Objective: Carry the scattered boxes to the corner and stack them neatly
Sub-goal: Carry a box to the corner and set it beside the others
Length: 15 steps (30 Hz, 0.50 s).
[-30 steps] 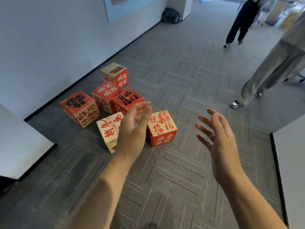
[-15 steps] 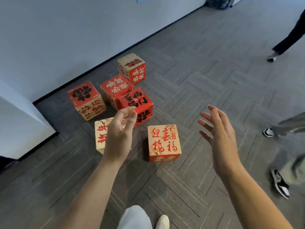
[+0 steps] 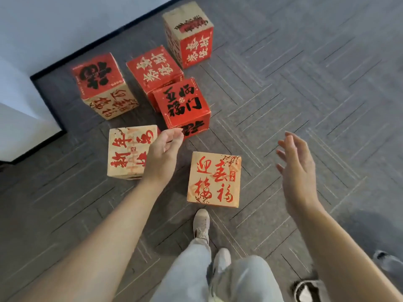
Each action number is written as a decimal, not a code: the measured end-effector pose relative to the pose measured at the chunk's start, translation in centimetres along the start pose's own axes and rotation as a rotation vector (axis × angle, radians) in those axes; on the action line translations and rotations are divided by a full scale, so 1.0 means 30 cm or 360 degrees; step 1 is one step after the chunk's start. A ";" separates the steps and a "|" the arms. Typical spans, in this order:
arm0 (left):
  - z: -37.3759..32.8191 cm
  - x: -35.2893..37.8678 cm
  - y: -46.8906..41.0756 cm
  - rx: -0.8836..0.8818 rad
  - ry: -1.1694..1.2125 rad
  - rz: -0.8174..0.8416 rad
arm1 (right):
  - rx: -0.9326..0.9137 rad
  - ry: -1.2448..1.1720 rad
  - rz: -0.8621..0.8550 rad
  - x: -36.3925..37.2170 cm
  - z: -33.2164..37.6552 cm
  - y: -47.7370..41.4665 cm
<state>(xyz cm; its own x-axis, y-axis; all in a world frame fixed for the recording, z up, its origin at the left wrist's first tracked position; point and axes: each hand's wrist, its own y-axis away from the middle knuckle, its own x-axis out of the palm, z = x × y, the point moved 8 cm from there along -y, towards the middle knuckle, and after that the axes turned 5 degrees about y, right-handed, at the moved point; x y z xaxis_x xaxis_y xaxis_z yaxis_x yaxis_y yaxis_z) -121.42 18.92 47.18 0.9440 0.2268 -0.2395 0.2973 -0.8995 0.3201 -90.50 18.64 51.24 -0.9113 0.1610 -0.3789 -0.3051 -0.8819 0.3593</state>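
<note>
Nearest box (image 3: 214, 179), cream-orange top with red brush characters, sits flat on the carpet (image 3: 305, 83) between my two hands and touches no other box. It looks like the one to lift first.

Five more lie beyond it:
- cream box (image 3: 128, 151), near left
- red box with black characters (image 3: 182, 103), centre, pressed against a red box with cream characters (image 3: 153, 69) behind it
- red-topped box (image 3: 102, 83), far left
- tan-topped box (image 3: 188, 33), farthest out

None are stacked yet.

Left hand (image 3: 162, 153): loosely curled, holding nothing, hanging over the right edge of the cream box. Whether it touches the box I cannot tell. Right hand (image 3: 298, 168): fingers straight and spread, empty, out to the right of the nearest box and apart from it.

The corner (my reading: where the wall (image 3: 65, 22) meets the white block (image 3: 21, 118), far left) is near the pile.

Risks as I judge them:
- My shoe (image 3: 201, 223) stands just beside the near edge of the nearest box, so a step forward could kick it askew.
- The hands are uneven, with the left farther away than the right. A two-palm squeeze from there could tilt the box or let it slip.
- The left hand, swinging in, could clip the centre red box.
- Another person's shoe (image 3: 305, 290) is close at near right, so backing up blind could cause a trip.
</note>
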 end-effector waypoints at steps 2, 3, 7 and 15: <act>0.085 0.054 -0.084 -0.0087 -0.0053 -0.0031 | 0.0052 0.0061 0.0014 0.017 -0.078 -0.108; 0.135 0.076 -0.122 -0.0128 -0.0077 -0.0041 | 0.0071 0.0088 0.0030 0.031 -0.120 -0.159; 0.355 0.169 -0.251 -0.0248 -0.0202 -0.0028 | 0.0136 0.0181 0.0179 0.131 -0.316 -0.372; 0.822 0.357 -0.371 -0.0537 -0.0104 -0.0115 | 0.0238 0.0439 0.0411 0.330 -0.759 -0.679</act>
<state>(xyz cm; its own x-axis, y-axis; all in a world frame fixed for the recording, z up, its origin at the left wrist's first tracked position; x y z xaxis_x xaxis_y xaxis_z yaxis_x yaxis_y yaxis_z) -118.13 22.16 18.43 0.9109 0.2514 -0.3271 0.4038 -0.7055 0.5824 -87.02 28.13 20.75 -0.8612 -0.2003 -0.4671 -0.1312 -0.8004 0.5850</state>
